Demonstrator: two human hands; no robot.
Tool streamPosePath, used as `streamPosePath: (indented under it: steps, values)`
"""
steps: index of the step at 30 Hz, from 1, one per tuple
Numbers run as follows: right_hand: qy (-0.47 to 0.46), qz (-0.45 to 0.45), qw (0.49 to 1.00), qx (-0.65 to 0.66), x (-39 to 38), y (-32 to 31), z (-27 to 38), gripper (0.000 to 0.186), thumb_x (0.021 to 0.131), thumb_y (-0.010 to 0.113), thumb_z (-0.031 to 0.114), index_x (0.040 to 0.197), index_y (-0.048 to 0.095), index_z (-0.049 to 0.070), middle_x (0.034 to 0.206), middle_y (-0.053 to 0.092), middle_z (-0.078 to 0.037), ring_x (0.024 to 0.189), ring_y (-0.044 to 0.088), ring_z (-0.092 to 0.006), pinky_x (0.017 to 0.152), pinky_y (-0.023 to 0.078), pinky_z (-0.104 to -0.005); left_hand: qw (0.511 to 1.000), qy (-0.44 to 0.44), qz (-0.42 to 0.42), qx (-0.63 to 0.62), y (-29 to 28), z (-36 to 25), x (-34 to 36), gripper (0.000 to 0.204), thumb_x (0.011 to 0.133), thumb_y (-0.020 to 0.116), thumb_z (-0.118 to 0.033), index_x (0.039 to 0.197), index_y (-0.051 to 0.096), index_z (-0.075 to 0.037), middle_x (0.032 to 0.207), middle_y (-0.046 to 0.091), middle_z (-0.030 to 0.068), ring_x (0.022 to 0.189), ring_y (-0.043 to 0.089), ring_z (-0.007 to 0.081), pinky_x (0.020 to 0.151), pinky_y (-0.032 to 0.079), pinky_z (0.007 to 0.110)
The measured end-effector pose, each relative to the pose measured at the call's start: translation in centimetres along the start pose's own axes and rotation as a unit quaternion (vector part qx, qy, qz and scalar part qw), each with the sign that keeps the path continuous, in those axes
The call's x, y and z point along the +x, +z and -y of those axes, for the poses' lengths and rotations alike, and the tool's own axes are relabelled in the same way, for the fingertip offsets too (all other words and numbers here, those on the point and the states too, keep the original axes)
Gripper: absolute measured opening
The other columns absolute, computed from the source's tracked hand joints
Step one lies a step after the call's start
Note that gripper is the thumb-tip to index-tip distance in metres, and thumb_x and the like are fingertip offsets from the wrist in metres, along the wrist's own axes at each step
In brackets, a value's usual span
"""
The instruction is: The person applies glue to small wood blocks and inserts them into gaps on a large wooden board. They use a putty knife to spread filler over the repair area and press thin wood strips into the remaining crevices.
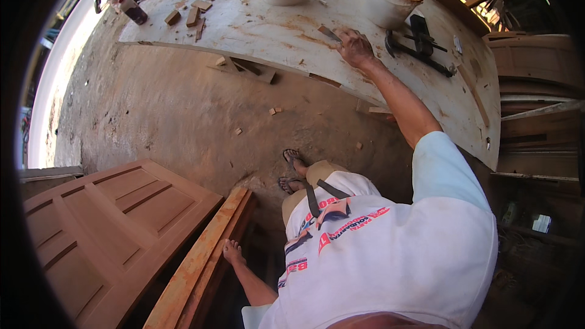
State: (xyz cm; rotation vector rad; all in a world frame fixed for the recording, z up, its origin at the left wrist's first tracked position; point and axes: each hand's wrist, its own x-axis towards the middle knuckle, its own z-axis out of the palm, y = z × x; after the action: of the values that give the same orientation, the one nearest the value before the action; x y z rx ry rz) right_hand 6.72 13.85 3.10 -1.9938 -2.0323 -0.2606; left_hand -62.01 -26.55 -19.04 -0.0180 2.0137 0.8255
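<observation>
The right hand (355, 47) has its fingers closed on a scraper (329, 34), over the white table (286, 45), inward of its near edge. The scraper is thin and flat, greyish near the fingers and brown toward its tip, which points to the table's left end; whether it touches the tabletop is unclear. The left hand (233, 251), well apart from the table on its near side, is at a beam (213, 271), fingers loosely bent; I cannot tell whether they grip it. On the table, brown-smeared buckets (390, 3) stand beyond the scraper.
</observation>
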Motion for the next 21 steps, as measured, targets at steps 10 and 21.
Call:
streamPosePath:
  steps: [10,21]
  values:
    - [0.058,-0.093,0.975,0.193,-20.2,-3.3,3.3,0.026,0.091,0.073,0.015,0.114,0.068,0.003,0.115,0.07,-0.014,0.109,0.067,-0.036,0.093,0.055,-0.0452,0.984,0.029,0.172,0.036,14.0,1.6,-5.5,0.05,0.104,0.065,-0.04,0.134,0.057,-0.001,0.122,0.069,0.0106,0.102,0.069,0.0205,0.083,0.056,0.031]
    - [0.242,-0.163,0.916,0.275,-37.3,-9.0,-4.7,0.012,0.097,0.066,0.007,0.109,0.067,0.002,0.11,0.071,-0.014,0.091,0.073,-0.0323,0.075,0.059,-0.0392,0.878,0.26,0.355,0.188,32.4,-1.3,-15.7,0.052,0.102,0.067,-0.038,0.132,0.061,0.005,0.116,0.072,0.0145,0.102,0.072,0.0228,0.086,0.057,0.033]
